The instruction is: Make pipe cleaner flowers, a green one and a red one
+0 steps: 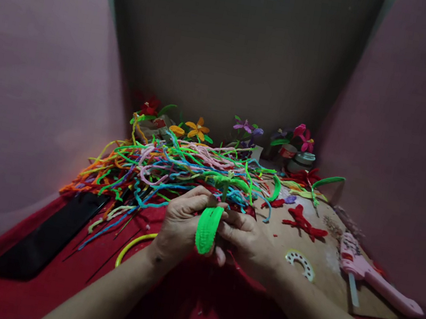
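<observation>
Between both hands, in the middle of the head view, is a green pipe-cleaner flower stem (225, 192) with green leaf-like pieces spreading at its top. A broad green pipe-cleaner leaf (208, 230) curves down in front of the fingers. My left hand (187, 216) is closed around the stem from the left, its thumb near the top. From the right, my right hand (248, 243) pinches at the same place, just behind the leaf. The fingertips are partly hidden by the leaf. A heap of multicoloured pipe cleaners (179, 167) lies right behind the hands.
On the right, a cardboard sheet (276, 245) carries red pipe-cleaner pieces (304, 222), a white perforated arc (300, 265) and a pink glue-gun-like tool (379, 285). A black flat object (49, 236) and yellow ring (135, 244) lie left. Finished flowers (197, 128) stand behind, near a jar (301, 161).
</observation>
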Motion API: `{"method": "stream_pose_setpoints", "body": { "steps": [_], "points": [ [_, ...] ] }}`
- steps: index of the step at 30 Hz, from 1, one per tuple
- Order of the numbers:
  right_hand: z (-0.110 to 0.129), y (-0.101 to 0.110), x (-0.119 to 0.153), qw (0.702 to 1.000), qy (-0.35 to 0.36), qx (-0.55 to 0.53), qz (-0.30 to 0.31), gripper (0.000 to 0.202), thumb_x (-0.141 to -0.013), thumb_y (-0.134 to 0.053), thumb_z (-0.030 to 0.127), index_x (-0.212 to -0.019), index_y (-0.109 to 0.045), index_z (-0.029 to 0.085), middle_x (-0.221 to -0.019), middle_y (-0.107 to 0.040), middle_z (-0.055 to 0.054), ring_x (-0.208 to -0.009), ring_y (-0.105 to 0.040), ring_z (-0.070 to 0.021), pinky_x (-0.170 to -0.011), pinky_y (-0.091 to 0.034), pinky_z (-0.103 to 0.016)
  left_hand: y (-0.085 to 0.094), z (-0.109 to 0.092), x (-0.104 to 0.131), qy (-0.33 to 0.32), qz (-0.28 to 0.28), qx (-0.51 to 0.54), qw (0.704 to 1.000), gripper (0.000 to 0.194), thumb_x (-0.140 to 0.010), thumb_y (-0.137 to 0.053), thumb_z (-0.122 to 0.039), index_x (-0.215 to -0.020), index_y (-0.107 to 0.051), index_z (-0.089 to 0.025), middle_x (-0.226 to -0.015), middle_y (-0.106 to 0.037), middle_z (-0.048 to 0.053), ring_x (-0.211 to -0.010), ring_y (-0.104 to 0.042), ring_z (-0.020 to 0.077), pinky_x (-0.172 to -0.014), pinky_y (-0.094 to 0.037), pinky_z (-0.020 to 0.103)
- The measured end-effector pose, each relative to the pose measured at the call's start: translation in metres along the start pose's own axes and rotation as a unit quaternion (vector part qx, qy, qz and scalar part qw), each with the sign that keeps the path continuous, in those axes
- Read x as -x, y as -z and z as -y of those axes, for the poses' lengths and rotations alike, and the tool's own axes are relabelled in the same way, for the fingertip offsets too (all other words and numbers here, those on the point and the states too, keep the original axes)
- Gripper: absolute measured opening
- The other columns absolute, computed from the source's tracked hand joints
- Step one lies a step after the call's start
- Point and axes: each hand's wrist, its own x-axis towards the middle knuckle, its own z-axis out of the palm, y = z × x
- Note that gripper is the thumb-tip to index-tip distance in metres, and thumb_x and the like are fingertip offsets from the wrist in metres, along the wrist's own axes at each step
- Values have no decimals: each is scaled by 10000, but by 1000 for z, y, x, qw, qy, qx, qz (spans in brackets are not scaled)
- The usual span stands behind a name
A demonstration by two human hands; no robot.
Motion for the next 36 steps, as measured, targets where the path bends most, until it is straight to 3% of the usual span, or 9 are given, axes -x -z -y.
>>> {"method": "stream_pose_setpoints", "body": {
  "steps": [4, 8, 18, 24, 31, 33, 36],
  "points": [
    [-6, 0, -1, 998, 14, -62, 29, 223, -796, -590, 349, -747, -579, 131, -495, -610, 1, -360, -512, -69, -344, -316, -152, -2, 2, 3, 0, -24, 28, 999, 106, -579, -736, -135, -646, -718, -215, -750, -574, 0, -662, -565, 130, -579, -465, 212],
    [-7, 3, -1, 996, 12, -68, 57, 217, -800, -589, 318, -764, -603, 105, -586, -658, -40, -390, -550, -63, -339, -329, -133, 2, -2, 1, 22, 18, 90, 996, 175, -554, -749, -103, -661, -730, -241, -743, -560, -13, -670, -565, 123, -583, -470, 209],
    [-9, 6, -1, 984, -30, -125, 120, 283, -753, -641, 376, -783, -580, 101, -621, -681, -68, -392, -585, -92, -336, -392, -136, 3, 0, -7, 48, 72, 235, 968, 110, -513, -792, -133, -589, -725, -177, -668, -552, -9, -618, -526, 91, -552, -453, 196],
    [-9, 5, 0, 988, -26, -113, 105, 297, -744, -646, 396, -780, -585, 108, -606, -671, -55, -381, -568, -89, -338, -400, -149, 6, 0, -7, 41, 79, 214, 973, 131, -505, -784, -86, -604, -732, -153, -730, -573, 0, -667, -543, 87, -607, -457, 174],
    [-5, 5, -2, 996, 7, -40, 73, 265, -789, -598, 360, -849, -610, 102, -606, -667, -53, -382, -537, -76, -358, -372, -160, 17, 3, -12, 133, 116, 223, 959, 182, -565, -773, -137, -728, -727, -202, -684, -636, -13, -545, -546, 79, -551, -469, 202],
    [-4, 5, -1, 998, 22, -13, 60, 247, -811, -581, 343, -862, -624, 105, -607, -666, -44, -360, -503, -52, -360, -351, -153, 19, 3, -12, 123, 122, 194, 966, 214, -556, -776, -124, -753, -731, -193, -718, -634, -5, -579, -549, 82, -555, -467, 191],
    [-5, 5, -1, 998, 35, 14, 46, 207, -808, -598, 317, -813, -639, 114, -569, -637, -8, -344, -465, -29, -353, -307, -146, 18, 2, -10, 81, 120, 158, 977, 102, -575, -763, -130, -666, -725, -156, -695, -590, 1, -648, -549, 94, -586, -467, 179]
  ]
}}
